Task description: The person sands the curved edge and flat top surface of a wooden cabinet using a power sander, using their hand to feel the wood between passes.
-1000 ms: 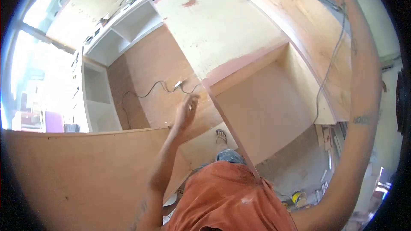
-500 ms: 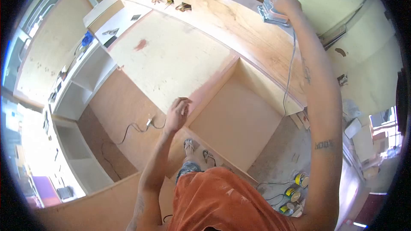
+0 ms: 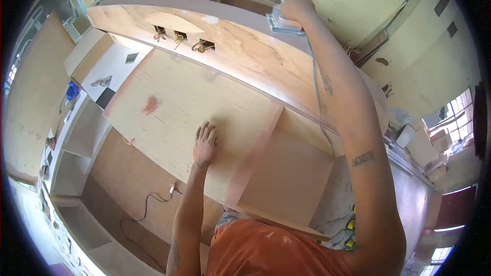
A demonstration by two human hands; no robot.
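Note:
My right hand (image 3: 294,4) is stretched far up and grips a grey electric sander (image 3: 282,22), pressed on the top edge of a tall plywood panel (image 3: 240,56). Its grey cord (image 3: 318,102) hangs down along my forearm. My left hand (image 3: 204,143) rests flat, fingers together, on the pale plywood desktop (image 3: 179,102) below. That desktop has a red stain (image 3: 150,104).
Three cut-outs with wires (image 3: 181,38) sit in the tall panel. White open shelves (image 3: 76,148) stand at the left. A black cable with a plug (image 3: 171,190) lies on the brown floor board. Yellow tape rolls (image 3: 350,227) lie on the floor at the right.
The view has tilted upward, so the panel and desktop fill more of it. My left hand moved from the desktop's front edge onto its surface. My right hand keeps the sander on the panel.

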